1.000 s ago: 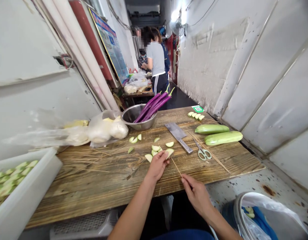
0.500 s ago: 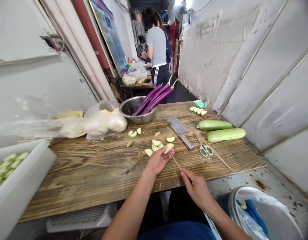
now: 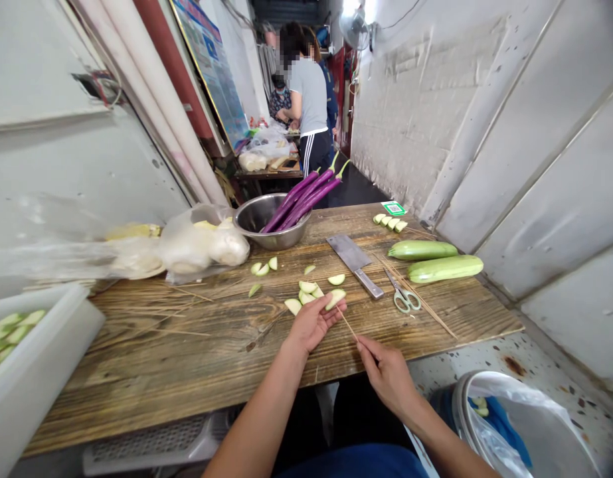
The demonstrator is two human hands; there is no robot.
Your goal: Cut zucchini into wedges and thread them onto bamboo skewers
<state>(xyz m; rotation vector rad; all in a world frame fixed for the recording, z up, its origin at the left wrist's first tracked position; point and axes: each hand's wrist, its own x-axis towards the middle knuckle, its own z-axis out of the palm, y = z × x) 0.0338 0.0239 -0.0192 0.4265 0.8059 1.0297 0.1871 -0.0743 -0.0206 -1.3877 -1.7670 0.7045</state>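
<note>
My left hand [image 3: 312,322] pinches a pale green vegetable slice [image 3: 335,298] just above the wooden table [image 3: 196,358]. My right hand [image 3: 386,373] grips the near end of a thin bamboo skewer [image 3: 347,324], whose tip touches that slice. More cut slices [image 3: 305,293] lie loose on the boards just beyond my left hand.
A cleaver [image 3: 354,263], scissors [image 3: 403,297], loose skewers [image 3: 426,305] and two whole green squashes [image 3: 443,267] lie to the right. A steel bowl [image 3: 266,229] holds purple eggplants. A white tub [image 3: 32,372] sits left, a lined bin [image 3: 510,425] lower right. People stand in the far corridor.
The skewer tip has come up against the slice in my left hand. The view has shifted slightly; both hands stay in about the same place.
</note>
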